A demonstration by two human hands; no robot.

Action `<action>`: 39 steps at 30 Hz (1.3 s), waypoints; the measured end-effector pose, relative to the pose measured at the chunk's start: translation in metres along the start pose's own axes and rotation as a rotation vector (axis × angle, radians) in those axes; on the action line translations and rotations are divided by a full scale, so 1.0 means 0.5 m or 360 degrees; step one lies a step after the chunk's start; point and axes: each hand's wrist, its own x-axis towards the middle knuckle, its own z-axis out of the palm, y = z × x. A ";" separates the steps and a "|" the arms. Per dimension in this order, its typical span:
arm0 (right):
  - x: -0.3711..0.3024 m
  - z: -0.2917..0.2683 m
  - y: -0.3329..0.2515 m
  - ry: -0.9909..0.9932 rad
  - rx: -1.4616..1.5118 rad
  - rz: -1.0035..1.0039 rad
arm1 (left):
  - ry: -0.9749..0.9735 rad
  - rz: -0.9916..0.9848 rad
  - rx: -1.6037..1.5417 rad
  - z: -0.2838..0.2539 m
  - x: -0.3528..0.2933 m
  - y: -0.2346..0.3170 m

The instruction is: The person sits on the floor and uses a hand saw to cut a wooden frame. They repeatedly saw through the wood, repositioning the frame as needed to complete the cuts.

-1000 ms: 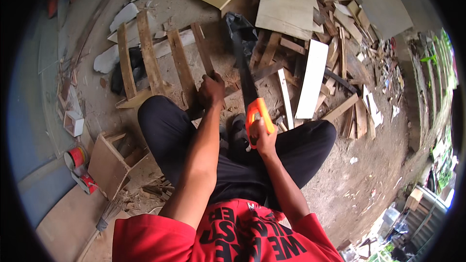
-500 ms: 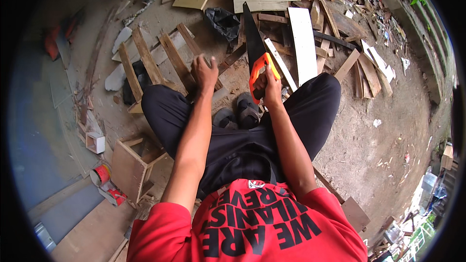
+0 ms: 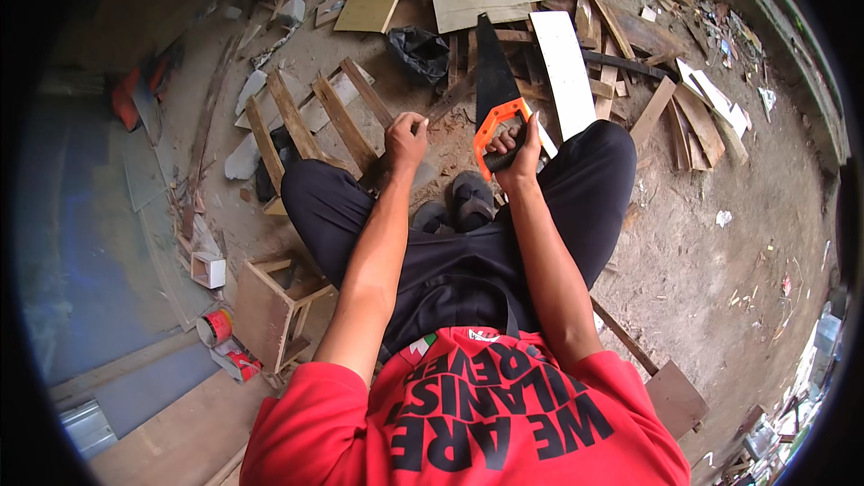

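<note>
In my right hand (image 3: 516, 155) is a hand saw (image 3: 495, 67). My fingers wrap round its orange and black handle, and the dark blade points away from me with its tip near the far boards. My left hand (image 3: 407, 139) is closed, its fingers curled in toward the thumb. It is over the near end of a brown wooden slat (image 3: 364, 88), the rightmost of several slats lying side by side at the left. Whether the fingers grip anything is hidden. Both hands are in front of my bent knees, above my sandalled feet (image 3: 470, 200).
A long white board (image 3: 564, 72) lies right of the saw, by a heap of scrap wood (image 3: 693, 126). Beyond my left hand sits a black plastic bag (image 3: 419, 52). A wooden box frame (image 3: 270, 310) and a red-labelled tin (image 3: 215, 328) are at the lower left.
My left hand's fingers have gone from spread to curled shut. The saw has swung slightly, its handle turning and its grip now more visible. The whole view has shifted a little.
</note>
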 end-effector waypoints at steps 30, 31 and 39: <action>-0.054 0.012 -0.004 -0.0033 -0.0090 -0.0022 | -0.0580 -0.0301 0.0502 -0.018 -0.009 -0.030; -0.057 0.016 -0.004 -0.0034 -0.0081 -0.0026 | -0.0511 -0.0242 0.0495 -0.017 -0.014 -0.029; -0.054 0.014 0.000 -0.0111 -0.0113 -0.0036 | -0.0233 -0.0137 0.0536 -0.009 -0.022 -0.022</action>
